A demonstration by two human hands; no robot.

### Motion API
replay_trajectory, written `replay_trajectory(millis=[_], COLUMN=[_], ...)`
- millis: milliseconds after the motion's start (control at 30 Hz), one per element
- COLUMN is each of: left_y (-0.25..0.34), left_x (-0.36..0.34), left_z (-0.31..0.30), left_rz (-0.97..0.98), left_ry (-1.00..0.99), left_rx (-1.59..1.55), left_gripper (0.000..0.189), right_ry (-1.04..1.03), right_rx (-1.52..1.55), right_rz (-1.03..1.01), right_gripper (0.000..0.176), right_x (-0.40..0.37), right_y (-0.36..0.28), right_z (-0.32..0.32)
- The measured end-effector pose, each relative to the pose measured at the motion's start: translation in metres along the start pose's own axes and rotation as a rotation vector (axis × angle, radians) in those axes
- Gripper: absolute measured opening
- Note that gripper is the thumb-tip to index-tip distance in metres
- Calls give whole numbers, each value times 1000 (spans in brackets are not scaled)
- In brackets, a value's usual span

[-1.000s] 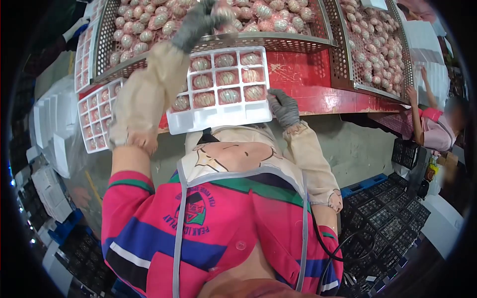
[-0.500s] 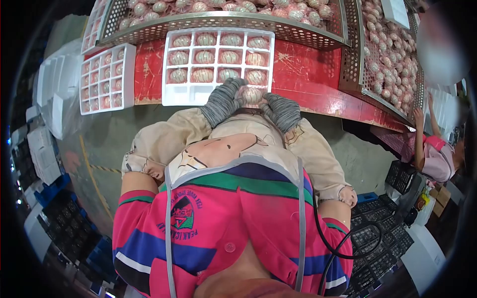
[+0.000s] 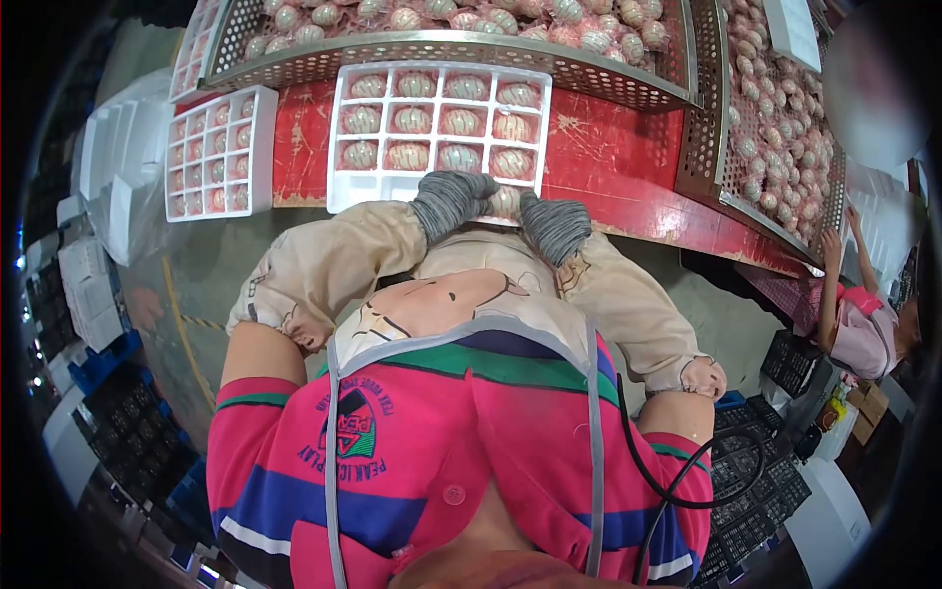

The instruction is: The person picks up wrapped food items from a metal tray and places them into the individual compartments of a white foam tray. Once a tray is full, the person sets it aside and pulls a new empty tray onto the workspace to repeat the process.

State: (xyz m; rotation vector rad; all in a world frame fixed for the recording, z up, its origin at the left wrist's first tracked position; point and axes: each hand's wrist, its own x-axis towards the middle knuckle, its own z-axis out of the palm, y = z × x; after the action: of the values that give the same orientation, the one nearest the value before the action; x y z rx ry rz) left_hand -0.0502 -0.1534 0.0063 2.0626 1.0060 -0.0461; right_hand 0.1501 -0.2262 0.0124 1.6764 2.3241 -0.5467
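A white tray [image 3: 388, 183] with square compartments lies in front of me, its far rows filled with round, egg-like balls in clear and pink wrap. At its near right corner compartment sits one such wrapped ball [image 3: 505, 203]. My left hand [image 3: 453, 204], in a grey knitted glove, curls its fingers around the ball's left side. From the right, my right hand [image 3: 555, 226], gloved the same way, closes its fingertips on the ball's other side. My fingers partly cover the ball. The near row's compartments left of it show bare white, partly behind my left hand.
Behind the tray stands a perforated metal bin [image 3: 442, 41] of wrapped balls; another bin [image 3: 714, 182] is at the right. A smaller filled white tray [image 3: 263, 147] lies left on the red table [image 3: 613, 147]. A person [image 3: 863, 324] is at far right, black crates [image 3: 756, 481] below.
The ball has gone lower into the tray's near right corner, with both hands still at its sides. My left hand has shifted slightly down and turned more sideways.
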Motion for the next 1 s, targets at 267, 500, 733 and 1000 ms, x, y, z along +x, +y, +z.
replay_trajectory(millis=[267,500,733,1000], left_y=[17,44,-51,-46], left_x=[27,88,296,306], left_z=[10,-86,-178,-216], left_rz=[119,495,450,193], left_ry=[-135,342,578,220], left_rx=[408,424,721,461], left_gripper=[15,16,23,27], right_ry=[-30,-138,-156,-94], right_rx=[-22,160,178,212], right_rz=[99,236,284,320], right_gripper=[27,34,38,33], right_x=[14,14,13,6], right_y=[-5,-13,-9,-14], right_z=[14,-15,-5,-8])
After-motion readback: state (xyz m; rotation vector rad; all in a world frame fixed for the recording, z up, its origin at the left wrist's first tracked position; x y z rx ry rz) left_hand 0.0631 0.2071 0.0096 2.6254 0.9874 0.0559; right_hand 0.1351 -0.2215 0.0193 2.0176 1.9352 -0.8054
